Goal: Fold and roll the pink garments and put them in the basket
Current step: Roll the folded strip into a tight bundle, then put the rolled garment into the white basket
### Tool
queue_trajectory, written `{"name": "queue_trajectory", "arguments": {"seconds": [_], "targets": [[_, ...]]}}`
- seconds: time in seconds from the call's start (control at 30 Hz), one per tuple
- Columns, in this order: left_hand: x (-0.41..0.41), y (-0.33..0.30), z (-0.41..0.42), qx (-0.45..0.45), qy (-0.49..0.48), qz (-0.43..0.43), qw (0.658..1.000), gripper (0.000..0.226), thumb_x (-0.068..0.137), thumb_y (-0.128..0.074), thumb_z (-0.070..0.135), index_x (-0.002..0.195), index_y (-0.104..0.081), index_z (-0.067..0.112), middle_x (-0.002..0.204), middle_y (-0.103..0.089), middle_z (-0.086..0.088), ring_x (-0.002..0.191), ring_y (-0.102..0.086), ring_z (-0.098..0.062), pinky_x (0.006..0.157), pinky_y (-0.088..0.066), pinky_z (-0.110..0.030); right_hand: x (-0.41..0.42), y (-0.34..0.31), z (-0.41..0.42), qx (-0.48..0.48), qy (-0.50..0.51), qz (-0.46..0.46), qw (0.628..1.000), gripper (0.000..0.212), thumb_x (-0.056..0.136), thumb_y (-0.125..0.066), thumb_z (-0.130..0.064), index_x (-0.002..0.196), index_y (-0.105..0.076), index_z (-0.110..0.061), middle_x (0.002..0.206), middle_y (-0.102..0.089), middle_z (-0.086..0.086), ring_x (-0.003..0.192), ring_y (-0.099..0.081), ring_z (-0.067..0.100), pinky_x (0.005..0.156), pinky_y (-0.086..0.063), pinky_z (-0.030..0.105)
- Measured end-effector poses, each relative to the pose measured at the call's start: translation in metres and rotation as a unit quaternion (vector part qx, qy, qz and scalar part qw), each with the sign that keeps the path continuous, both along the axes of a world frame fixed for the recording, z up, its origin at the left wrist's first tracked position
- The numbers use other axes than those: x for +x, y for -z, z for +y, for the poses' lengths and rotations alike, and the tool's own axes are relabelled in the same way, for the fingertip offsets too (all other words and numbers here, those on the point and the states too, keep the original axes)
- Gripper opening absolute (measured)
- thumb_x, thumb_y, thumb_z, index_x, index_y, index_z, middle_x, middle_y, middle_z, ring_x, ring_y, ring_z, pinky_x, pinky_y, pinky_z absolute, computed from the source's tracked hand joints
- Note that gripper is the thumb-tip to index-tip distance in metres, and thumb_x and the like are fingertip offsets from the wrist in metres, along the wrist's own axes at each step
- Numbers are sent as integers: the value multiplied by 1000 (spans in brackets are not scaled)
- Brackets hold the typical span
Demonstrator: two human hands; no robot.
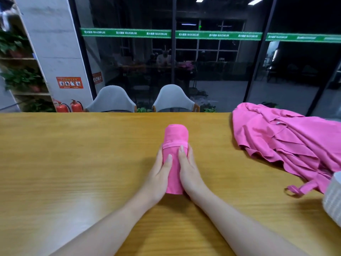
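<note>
Wood table (73,163) — left hand (160,174) and right hand (188,170) cup roll (175,137), fingers curled round. Keep it tight; pile (286,141) at 2 o'clock waits.

One head-worn view looks forward and down across the wooden table (73,163), near the hands.

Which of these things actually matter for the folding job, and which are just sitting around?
Part of the job: rolled pink garment, held by left hand and right hand; pile of pink garments; wooden table.

Just around: grey chairs, fire extinguishers, potted plants.
</note>
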State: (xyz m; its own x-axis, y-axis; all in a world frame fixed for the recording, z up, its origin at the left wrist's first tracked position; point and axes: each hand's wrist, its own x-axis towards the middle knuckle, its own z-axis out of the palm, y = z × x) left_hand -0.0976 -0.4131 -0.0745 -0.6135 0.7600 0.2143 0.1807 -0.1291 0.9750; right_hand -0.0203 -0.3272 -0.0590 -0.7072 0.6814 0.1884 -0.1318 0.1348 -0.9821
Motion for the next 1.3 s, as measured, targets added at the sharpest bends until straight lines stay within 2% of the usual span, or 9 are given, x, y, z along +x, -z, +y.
{"name": "queue_trajectory", "arguments": {"seconds": [0.13,0.23,0.33,0.43,0.5,0.8,1.03,1.17,1.3], "targets": [[-1,-2,-3,-26,-4,33,999,81,91,-51,68,160,-25,34,155,-43,19,140,-40,6,122,-31,-33,1,2,-1,24,13,1,1000,19,108,-30,-49,127,-34,-47,120,-46,-31,107,-44,-25,104,-34,15],[7,-13,-7,-38,-7,78,996,50,101,-54,46,149,-40,43,138,-54,29,133,-49,4,111,-39,-23,15,1,-1,73,15,-8,997,21,108,-33,-51,128,-37,-48,129,-52,-20,121,-49,-8,114,-35,30],[21,-29,-16,-50,18,128,990,48,106,-53,28,151,-40,34,135,-57,26,125,-54,5,101,-43,-18,48,-5,7,187,11,-48,981,26,106,-36,-54,131,-44,-46,130,-56,-16,121,-53,-4,110,-40,32],[42,-48,-16,-57,53,180,980,57,105,-55,27,156,-32,30,145,-51,17,128,-51,5,108,-44,-26,96,-31,21,270,35,-103,957,80,91,-47,-76,154,-30,-29,145,-50,-14,134,-48,6,116,-37,40],[61,-66,-13,-72,86,209,971,65,103,-56,38,160,-25,33,151,-46,13,131,-51,-1,108,-48,-33,133,-52,32,294,49,-130,946,109,83,-56,-77,163,-6,-23,152,-35,-18,139,-38,3,117,-32,32],[161,-154,49,-88,214,346,909,77,92,-61,65,156,-20,53,154,-41,17,128,-55,-8,99,-54,-30,292,-144,78,446,197,-232,842,116,58,-67,-83,154,-26,-31,87,-62,-14,75,-59,7,65,-47,29],[253,-190,126,-89,277,417,861,76,97,-61,50,160,-19,44,139,-47,9,91,-60,2,61,-53,-11,396,-163,127,465,304,-329,764,117,60,-63,-89,155,-19,-37,78,-55,-6,74,-58,22,66,-45,36],[280,-190,164,-92,303,464,828,76,96,-64,50,159,-23,41,158,-40,9,114,-50,-3,92,-49,-20,432,-151,153,484,326,-377,720,111,66,-61,-85,154,-25,-29,90,-66,0,83,-65,26,65,-44,36],[296,-178,196,-94,324,472,815,76,95,-67,47,159,-27,37,162,-33,13,133,-36,-1,106,-31,-22,451,-133,178,457,318,-381,738,103,71,-71,-76,152,-30,-26,109,-71,4,95,-66,27,78,-51,39]]}}
